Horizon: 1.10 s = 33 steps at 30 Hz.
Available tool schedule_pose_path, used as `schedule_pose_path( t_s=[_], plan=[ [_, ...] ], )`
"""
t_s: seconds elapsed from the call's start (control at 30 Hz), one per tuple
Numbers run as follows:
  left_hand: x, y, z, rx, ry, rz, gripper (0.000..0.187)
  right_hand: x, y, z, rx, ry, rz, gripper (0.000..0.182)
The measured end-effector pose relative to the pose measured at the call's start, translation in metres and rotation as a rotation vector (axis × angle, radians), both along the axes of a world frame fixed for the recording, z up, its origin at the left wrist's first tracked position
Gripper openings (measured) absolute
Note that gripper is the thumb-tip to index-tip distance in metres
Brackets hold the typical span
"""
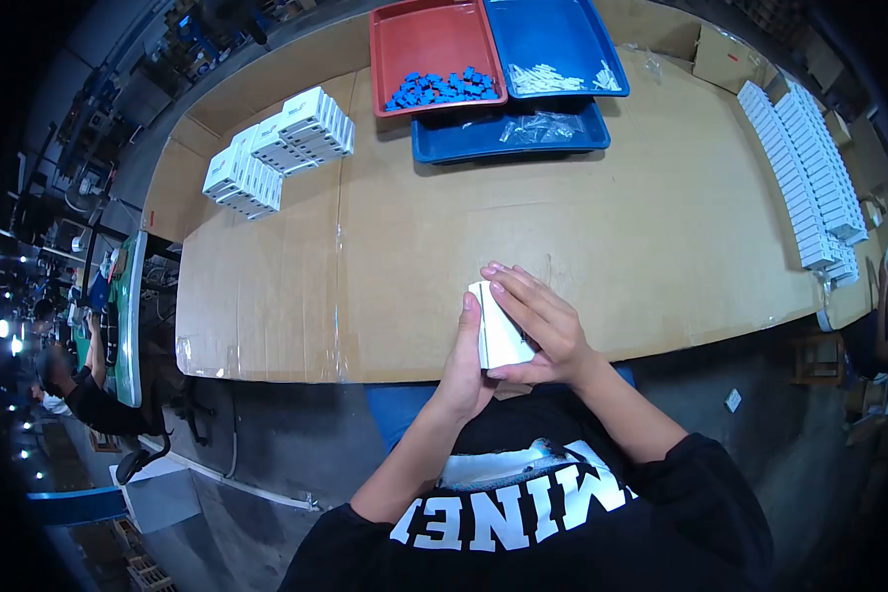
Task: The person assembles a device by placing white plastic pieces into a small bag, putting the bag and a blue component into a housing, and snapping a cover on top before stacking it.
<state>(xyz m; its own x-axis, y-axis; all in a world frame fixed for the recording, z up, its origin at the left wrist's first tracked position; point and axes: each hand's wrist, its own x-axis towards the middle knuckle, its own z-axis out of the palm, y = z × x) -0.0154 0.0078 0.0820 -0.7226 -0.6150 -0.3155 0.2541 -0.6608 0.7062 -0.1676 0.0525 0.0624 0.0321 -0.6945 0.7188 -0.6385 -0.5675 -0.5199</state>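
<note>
Both my hands hold one small white box (500,335) at the near edge of the cardboard-covered table (414,247). My left hand (466,360) grips it from the left and below, thumb up along its side. My right hand (538,321) wraps over its top and right side with the fingers laid flat across it. The box stands tilted on end between the palms, just above the table's edge.
A red tray (390,59) of small blue parts, a blue tray (572,39) of white parts and a lower blue tray (508,138) with clear bags sit at the far side. White boxes are stacked at far left (281,148); long rows line the right (809,168). Another person (69,375) sits at left.
</note>
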Motion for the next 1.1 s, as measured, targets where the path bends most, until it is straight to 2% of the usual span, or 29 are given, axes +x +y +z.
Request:
schedule_pose_path(
  t_s=[0.07,0.2,0.23,0.27,0.3,0.33,0.37,0.4,0.43,0.47,0.5,0.53,0.57,0.63,0.67,0.7,0.8,0.93,1.1],
  plan=[
    [0.001,0.000,0.000,-0.006,-0.018,-0.002,0.069,0.001,-0.002,-0.004,-0.009,-0.017,-0.002,0.083],
    [0.002,-0.003,-0.009,0.059,-0.015,-0.018,0.074,-0.002,-0.006,-0.014,-0.011,-0.071,0.012,0.091],
    [0.004,-0.002,-0.015,0.061,-0.016,-0.017,0.074,-0.001,-0.007,-0.015,-0.006,-0.108,0.012,0.091],
    [0.005,0.000,-0.023,0.001,0.005,-0.015,0.079,0.007,-0.004,-0.019,0.092,-0.320,0.004,0.091],
    [0.005,0.002,-0.031,-0.059,0.028,-0.015,0.084,0.012,-0.004,-0.017,0.093,-0.319,0.001,0.091],
    [0.000,0.005,-0.042,-0.352,0.095,0.086,0.080,0.017,-0.004,-0.013,0.163,-0.535,0.005,0.092],
    [0.001,0.003,-0.051,-0.350,0.093,0.085,0.080,0.021,-0.004,-0.011,0.233,-0.754,0.010,0.093],
    [0.002,0.000,-0.053,-0.580,-0.072,0.056,0.078,0.022,-0.006,-0.012,0.240,-0.754,0.053,0.084],
    [0.003,-0.002,-0.054,-0.807,-0.238,0.023,0.082,0.023,-0.008,-0.012,0.240,-0.755,0.052,0.084],
    [0.002,-0.005,-0.056,-0.662,-0.232,0.052,0.079,0.023,-0.009,-0.013,0.290,-0.722,0.013,0.082],
    [0.003,-0.007,-0.052,-0.656,-0.230,0.042,0.079,0.022,-0.009,-0.014,0.340,-0.689,-0.029,0.079],
    [0.004,-0.010,-0.049,-0.568,-0.225,0.104,0.075,0.018,-0.011,-0.022,0.356,-0.771,0.010,0.063],
    [0.002,-0.016,-0.047,-0.486,-0.215,0.167,0.072,0.011,-0.010,-0.022,0.350,-0.761,0.004,0.063],
    [0.001,-0.020,-0.043,-0.400,-0.160,0.250,0.066,0.003,-0.004,-0.022,0.494,-0.637,0.114,0.048],
    [0.001,-0.023,-0.041,-0.346,-0.166,0.275,0.064,0.001,-0.002,-0.024,0.467,-0.480,0.114,0.049],
    [0.000,-0.024,-0.040,-0.294,-0.171,0.299,0.063,0.004,0.000,-0.021,0.467,-0.478,0.115,0.049],
    [0.000,-0.024,-0.056,-0.319,-0.264,0.295,0.059,0.012,0.002,-0.019,0.449,-0.306,0.069,0.067],
    [0.001,-0.026,-0.059,-0.345,-0.291,0.250,0.058,0.010,0.002,-0.028,0.390,-0.244,0.048,0.063],
    [-0.003,-0.022,-0.051,-0.365,-0.323,0.220,0.055,0.014,0.000,-0.049,0.179,-0.094,-0.058,0.057]
  ],
)
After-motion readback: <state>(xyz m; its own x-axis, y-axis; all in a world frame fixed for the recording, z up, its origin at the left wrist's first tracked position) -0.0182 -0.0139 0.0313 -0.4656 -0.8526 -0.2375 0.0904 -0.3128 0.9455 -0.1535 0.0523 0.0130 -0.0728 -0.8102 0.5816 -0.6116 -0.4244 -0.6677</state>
